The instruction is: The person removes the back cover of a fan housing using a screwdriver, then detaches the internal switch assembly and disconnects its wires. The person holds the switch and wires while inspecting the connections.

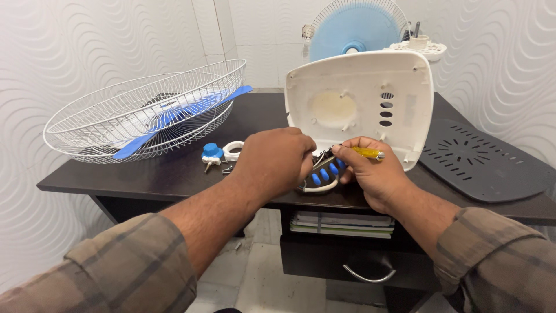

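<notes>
- The left hand (277,159) sits near the middle of the desk edge, fingers curled down over a small switch block with blue buttons (325,172); the back of the hand hides what its fingertips grip, so the hold cannot be told for sure.
- The right hand (370,171) is clenched around a screwdriver with a yellow handle (366,152), its tip pointing toward 9 o'clock into the switch block.
- The switch block lies between the two hands, touching both, with a white cable (320,187) looping out at its 6 o'clock side.
- Just behind the hands, at 12 o'clock, a white plastic fan housing (359,101) stands tilted upright with its hollow inside facing the person, blocking the view of the desk behind it.
- At 9 o'clock from the left hand lie a blue knob (212,150), a white ring (233,150) and a few small screws (208,167).
- Farther out at 10 o'clock, a white wire fan guard (145,110) rests on the desk with a blue fan blade (179,116) inside it.
- At 3 o'clock from the right hand, a dark grey vented panel (483,165) lies flat on the dark desk (174,174).
- At 12 o'clock, against the wall, another fan (353,26) stands behind the housing.
- Below the desk edge, at 6 o'clock, a stack of books (341,223) sits on a shelf above a drawer with a metal handle (368,275).
</notes>
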